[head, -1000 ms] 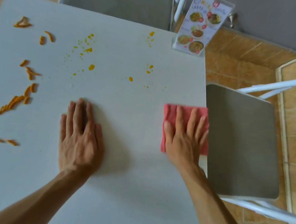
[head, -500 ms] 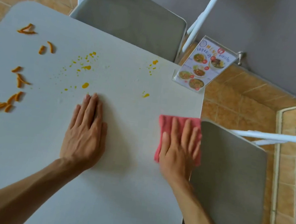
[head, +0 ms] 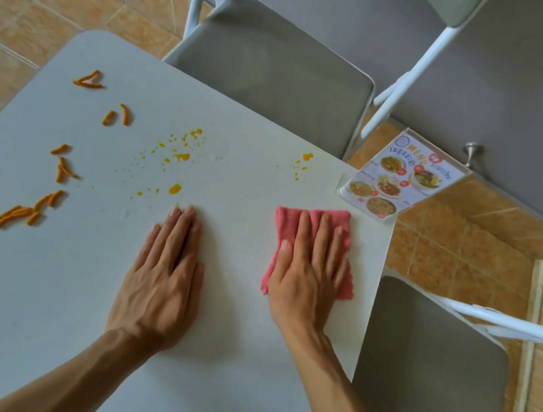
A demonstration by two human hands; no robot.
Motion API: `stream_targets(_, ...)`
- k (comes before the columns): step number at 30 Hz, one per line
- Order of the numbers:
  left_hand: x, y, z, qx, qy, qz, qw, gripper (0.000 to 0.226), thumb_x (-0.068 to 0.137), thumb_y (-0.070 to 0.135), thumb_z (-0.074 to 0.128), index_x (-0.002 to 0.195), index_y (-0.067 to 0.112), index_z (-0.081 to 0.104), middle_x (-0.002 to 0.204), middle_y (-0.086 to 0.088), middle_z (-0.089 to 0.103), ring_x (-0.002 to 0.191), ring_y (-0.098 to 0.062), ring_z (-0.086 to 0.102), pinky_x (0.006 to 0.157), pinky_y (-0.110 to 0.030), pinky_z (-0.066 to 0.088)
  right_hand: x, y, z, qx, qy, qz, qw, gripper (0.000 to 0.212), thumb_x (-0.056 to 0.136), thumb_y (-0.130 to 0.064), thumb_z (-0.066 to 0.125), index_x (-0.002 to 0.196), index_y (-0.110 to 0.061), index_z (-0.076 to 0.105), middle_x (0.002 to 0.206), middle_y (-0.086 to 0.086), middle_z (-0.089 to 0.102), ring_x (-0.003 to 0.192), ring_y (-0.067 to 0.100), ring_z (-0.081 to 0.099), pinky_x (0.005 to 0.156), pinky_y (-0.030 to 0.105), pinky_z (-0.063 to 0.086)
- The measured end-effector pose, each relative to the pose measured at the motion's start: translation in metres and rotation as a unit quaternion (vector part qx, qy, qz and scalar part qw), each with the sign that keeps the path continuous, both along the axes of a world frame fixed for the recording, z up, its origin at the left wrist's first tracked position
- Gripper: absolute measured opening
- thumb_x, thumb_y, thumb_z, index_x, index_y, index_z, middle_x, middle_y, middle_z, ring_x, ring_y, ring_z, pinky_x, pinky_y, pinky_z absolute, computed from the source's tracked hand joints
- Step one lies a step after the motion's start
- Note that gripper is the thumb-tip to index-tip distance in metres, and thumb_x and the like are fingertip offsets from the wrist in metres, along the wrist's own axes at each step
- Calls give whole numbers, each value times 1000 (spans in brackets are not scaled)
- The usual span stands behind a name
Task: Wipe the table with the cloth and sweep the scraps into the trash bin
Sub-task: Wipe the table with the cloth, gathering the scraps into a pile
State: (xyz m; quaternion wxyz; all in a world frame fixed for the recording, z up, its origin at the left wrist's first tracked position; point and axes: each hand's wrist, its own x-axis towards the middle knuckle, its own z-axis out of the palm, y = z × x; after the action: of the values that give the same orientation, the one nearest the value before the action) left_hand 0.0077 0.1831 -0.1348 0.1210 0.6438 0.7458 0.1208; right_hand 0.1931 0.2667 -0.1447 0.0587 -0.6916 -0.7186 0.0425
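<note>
A pink cloth (head: 284,222) lies flat on the white table (head: 249,182) near its far right corner. My right hand (head: 308,280) presses down on the cloth with fingers spread, covering most of it. My left hand (head: 164,278) rests flat and empty on the table to the left of the cloth. Orange scraps (head: 9,216) are strewn along the table's left side. Yellow spots (head: 180,155) dot the far middle, just beyond my left fingertips, and a few more yellow spots (head: 305,158) sit by the far edge. No trash bin is in view.
A menu stand (head: 401,181) leans at the table's far right corner, close to the cloth. One grey folding chair (head: 274,71) stands at the far side, and a second chair (head: 426,382) at the right side. Tiled floor surrounds the table.
My right hand has pushed the cloth away from me toward the far right corner. The yellow spots that lay ahead of it are gone. My left hand stays flat.
</note>
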Motion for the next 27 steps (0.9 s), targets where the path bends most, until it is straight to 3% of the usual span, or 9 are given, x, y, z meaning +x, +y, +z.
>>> stream_targets(4,-1,-2,-1,-5,3,3,1000,59,98,27,34,150,0,28,161,-14,19,151,-26,14,123,-40,11,-37,40,-4,2,13,184,983,57,104,-41,30,156,-20,38,165,10,32,154,36,23,123,55,21)
stream_targets(6,-1,-2,-1,-7,1,0,1000,59,98,27,35,151,0,28,162,-14,19,151,-27,14,123,-41,12,-40,77,-4,-6,23,217,976,59,103,-42,27,156,-18,38,165,11,31,154,37,22,124,55,19)
stream_targets(10,-1,-1,0,-6,-7,6,1000,59,98,27,32,151,1,28,162,-14,19,151,-26,16,122,-42,15,-65,130,-4,-35,-9,100,994,69,100,-48,10,161,-19,23,169,9,21,156,35,14,126,52,8)
stream_targets(13,-1,-2,0,-5,-14,7,1000,58,99,27,32,151,2,27,162,-13,19,151,-25,15,121,-42,16,-79,147,-5,-23,19,8,1000,64,103,-43,22,160,-14,23,167,14,24,154,35,19,126,52,7)
stream_targets(17,-3,-3,-1,-4,-18,7,1000,59,99,25,38,152,2,25,162,-12,18,152,-23,13,122,-41,15,-86,106,-9,8,21,-13,1000,65,103,-41,28,157,-6,31,163,26,25,152,44,21,124,58,14)
stream_targets(19,-3,-3,-1,-7,-21,5,1000,60,98,25,39,151,2,25,162,-13,18,152,-23,12,122,-41,15,-77,73,-8,27,-3,113,993,63,103,-42,31,154,-6,38,160,31,30,149,49,26,122,62,21)
stream_targets(21,-4,-2,-2,-10,-23,5,1000,60,98,26,38,151,2,25,162,-13,19,152,-23,12,122,-42,14,-57,69,-5,-18,-33,276,961,66,103,-48,29,158,-13,32,164,28,22,153,47,17,124,61,14)
stream_targets(23,-3,0,-2,-11,-29,7,999,59,99,27,34,152,2,25,162,-12,19,152,-23,12,122,-41,14,-41,94,0,-47,-55,334,940,70,101,-55,23,161,-20,22,168,22,13,156,42,8,125,58,10)
stream_targets(27,-3,-2,-2,-10,-22,9,1000,58,100,28,32,152,3,24,162,-11,18,152,-23,11,122,-41,14,-61,134,0,-44,-40,111,992,72,99,-58,14,162,-24,16,170,14,11,157,35,7,126,53,4)
